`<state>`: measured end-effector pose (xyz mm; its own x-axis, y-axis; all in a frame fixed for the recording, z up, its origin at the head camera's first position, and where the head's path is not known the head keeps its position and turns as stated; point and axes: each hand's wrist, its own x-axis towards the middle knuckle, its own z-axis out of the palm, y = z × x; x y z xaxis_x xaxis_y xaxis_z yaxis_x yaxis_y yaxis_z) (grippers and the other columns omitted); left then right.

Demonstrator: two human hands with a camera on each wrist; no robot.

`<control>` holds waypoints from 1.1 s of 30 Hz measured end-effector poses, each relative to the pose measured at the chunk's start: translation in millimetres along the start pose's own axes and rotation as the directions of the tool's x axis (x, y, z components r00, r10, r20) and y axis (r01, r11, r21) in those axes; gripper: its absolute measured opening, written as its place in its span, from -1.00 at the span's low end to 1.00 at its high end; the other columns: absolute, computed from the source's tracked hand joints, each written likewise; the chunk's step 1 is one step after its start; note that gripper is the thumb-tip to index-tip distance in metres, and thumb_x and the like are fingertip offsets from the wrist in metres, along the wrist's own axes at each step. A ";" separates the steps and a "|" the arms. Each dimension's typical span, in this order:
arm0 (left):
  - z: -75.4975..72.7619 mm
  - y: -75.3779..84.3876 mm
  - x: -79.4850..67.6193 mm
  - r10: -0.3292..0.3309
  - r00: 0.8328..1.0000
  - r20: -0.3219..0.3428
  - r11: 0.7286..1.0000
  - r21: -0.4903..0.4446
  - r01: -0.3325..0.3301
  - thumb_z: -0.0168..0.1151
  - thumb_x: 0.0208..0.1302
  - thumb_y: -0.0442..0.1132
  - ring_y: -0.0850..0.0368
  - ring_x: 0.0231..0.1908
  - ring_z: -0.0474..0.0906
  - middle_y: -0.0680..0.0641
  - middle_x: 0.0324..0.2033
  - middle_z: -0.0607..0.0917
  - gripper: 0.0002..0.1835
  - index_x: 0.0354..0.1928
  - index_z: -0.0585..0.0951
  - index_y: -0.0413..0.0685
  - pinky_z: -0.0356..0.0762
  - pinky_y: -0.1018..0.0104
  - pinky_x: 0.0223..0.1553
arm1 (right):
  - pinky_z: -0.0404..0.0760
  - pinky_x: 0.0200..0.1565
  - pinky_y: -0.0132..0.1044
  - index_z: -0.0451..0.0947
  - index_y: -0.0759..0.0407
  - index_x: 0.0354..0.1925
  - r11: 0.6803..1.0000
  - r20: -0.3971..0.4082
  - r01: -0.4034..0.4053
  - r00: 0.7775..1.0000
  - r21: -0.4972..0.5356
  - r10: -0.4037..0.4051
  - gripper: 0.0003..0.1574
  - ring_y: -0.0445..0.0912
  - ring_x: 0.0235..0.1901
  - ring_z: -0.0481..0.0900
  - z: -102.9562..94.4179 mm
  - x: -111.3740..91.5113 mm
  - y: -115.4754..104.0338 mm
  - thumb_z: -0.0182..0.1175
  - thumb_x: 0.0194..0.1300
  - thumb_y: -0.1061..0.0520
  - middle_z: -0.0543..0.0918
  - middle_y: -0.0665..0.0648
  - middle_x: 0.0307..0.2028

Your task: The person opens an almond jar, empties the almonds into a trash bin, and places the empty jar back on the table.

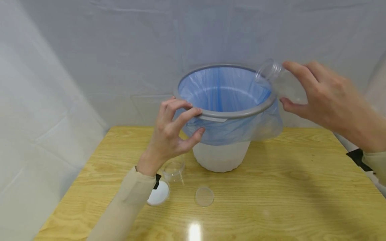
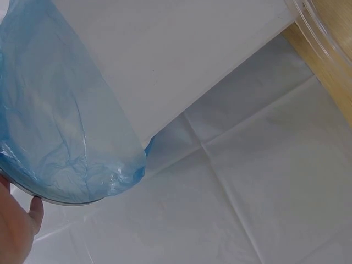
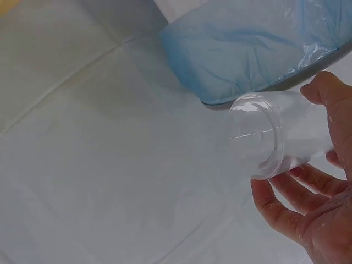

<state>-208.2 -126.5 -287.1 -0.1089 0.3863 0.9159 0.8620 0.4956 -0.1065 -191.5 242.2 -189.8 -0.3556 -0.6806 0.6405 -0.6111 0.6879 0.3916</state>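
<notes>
A white trash bin (image 1: 221, 155) with a grey rim and a blue liner bag (image 1: 223, 90) stands on the table. My left hand (image 1: 172, 132) holds the near-left part of the rim, fingertips on top and thumb lower, against the bag. In the left wrist view, only part of this hand (image 2: 19, 223) shows beside the rim. My right hand (image 1: 328, 95) grips a clear plastic jar (image 1: 287, 85), tipped sideways, its mouth over the bin's right edge. The right wrist view shows the jar's round base (image 3: 254, 136) between thumb and fingers. No contents are discernible in it.
On the wooden table (image 1: 286, 201), a clear round container (image 1: 174, 169) stands beside my left wrist. A white disc-shaped lid (image 1: 159, 194) lies partly under the left sleeve. Nearby lies a clear round disc (image 1: 204, 196). Grey-white sheeting (image 1: 120, 50) hangs behind and at the sides.
</notes>
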 end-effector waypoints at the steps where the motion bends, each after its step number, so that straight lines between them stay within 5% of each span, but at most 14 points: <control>1: 0.0 0.5 0.2 -0.004 1.000 0.001 1.000 0.000 0.004 0.29 0.32 -0.03 -0.22 0.01 0.44 -0.24 -0.02 0.55 -0.62 0.08 0.63 -0.05 0.39 -0.19 0.17 | 0.56 -0.56 0.10 0.25 0.35 0.44 1.000 -0.006 0.000 1.000 -0.002 0.000 0.05 0.23 -0.49 0.48 0.1 -0.6 -0.5 -0.36 0.51 -0.46 0.52 0.47 -0.24; 8: 0.4 1.8 1.1 -0.019 1.000 -0.009 1.000 -0.003 0.019 0.28 0.31 -0.03 -0.22 0.01 0.44 -0.24 -0.02 0.56 -0.63 0.07 0.64 -0.04 0.39 -0.19 0.19 | 0.52 -0.62 0.09 0.28 0.38 0.41 1.000 -0.073 -0.016 0.997 0.012 0.017 0.01 0.28 -0.44 0.55 2.6 -4.0 -4.9 -0.24 0.50 -0.44 0.56 0.51 -0.21; 20: 2.2 -0.1 -0.5 0.006 1.000 -0.007 1.000 -0.016 -0.007 0.30 0.32 -0.01 -0.22 0.00 0.45 -0.24 -0.03 0.54 -0.60 0.08 0.63 -0.09 0.38 -0.22 0.15 | 0.59 -0.41 0.13 0.34 0.35 0.36 0.987 -0.138 -0.125 0.981 0.104 0.139 -0.04 0.29 -0.23 0.64 1.2 -15.4 -14.7 -0.10 0.47 -0.42 0.59 0.47 -0.17; 33: 2.7 -0.3 -1.2 0.010 1.000 -0.017 1.000 -0.019 -0.010 0.31 0.31 -0.01 -0.22 -0.01 0.45 -0.24 -0.03 0.55 -0.60 0.07 0.64 -0.09 0.39 -0.23 0.15 | 0.58 -0.31 0.11 0.38 0.37 0.31 0.968 -0.189 -0.196 0.956 0.156 0.224 0.00 0.33 -0.33 0.65 2.3 -27.4 -26.3 -0.11 0.44 -0.47 0.62 0.47 -0.21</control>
<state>-209.7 -125.0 -289.2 -0.0921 0.3780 0.9212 0.8722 0.4769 -0.1085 -167.3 242.2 -219.2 -0.3434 -0.4491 0.8249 -0.6325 0.7598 0.1503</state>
